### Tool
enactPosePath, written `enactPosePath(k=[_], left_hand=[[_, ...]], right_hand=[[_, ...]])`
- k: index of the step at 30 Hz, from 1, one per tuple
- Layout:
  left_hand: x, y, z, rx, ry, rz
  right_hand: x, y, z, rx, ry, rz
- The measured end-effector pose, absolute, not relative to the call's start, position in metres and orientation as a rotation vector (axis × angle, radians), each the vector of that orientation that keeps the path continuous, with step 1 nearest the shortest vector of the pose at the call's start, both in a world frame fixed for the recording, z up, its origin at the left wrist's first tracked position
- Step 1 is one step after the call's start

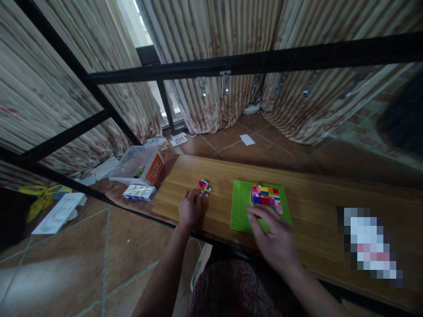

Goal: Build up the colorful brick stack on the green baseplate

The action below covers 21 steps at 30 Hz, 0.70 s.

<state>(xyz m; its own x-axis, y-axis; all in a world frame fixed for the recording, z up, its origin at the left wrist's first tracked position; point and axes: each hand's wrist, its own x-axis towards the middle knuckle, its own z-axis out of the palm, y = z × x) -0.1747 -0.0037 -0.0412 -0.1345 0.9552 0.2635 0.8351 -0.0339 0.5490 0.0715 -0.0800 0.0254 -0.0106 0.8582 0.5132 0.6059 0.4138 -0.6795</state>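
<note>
A green studded baseplate point(239, 204) lies on the wooden table, bearing a block of small multicoloured toy bricks point(264, 196) on its right half. Over the plate's lower part is my right hand point(274, 233), thumb and forefinger pinched together at the left edge of the built bricks. Whatever sits between those fingertips is too small to make out. To the left, a loose pile of small coloured bricks point(205, 188) rests on the wood. My left hand point(191, 208) is closed at the pile's near-left side, its fingertips hidden, so what they hold cannot be seen.
Beyond the wooden table's point(313, 207) left end stand a clear plastic box point(132, 165) with an orange label and a small white-and-blue carton point(139, 192). A pixelated object point(372, 242) lies at the right. Black metal bars point(238, 64) cross in front of striped curtains.
</note>
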Motion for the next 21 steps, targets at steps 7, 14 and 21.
enactPosePath(k=[7,14,21], left_hand=[[-0.181,-0.002,-0.051,1.83,1.861,1.204],[-0.18,-0.005,-0.048,1.74,1.858,1.194],[-0.183,-0.004,-0.045,1.682,1.834,1.181]], right_hand=[[-0.016,0.003,-0.027,-1.587,-1.865,0.514],[-0.03,0.029,-0.038,-1.691,-1.998,0.457],[-0.032,0.029,-0.035,-1.704,-1.951,0.449]])
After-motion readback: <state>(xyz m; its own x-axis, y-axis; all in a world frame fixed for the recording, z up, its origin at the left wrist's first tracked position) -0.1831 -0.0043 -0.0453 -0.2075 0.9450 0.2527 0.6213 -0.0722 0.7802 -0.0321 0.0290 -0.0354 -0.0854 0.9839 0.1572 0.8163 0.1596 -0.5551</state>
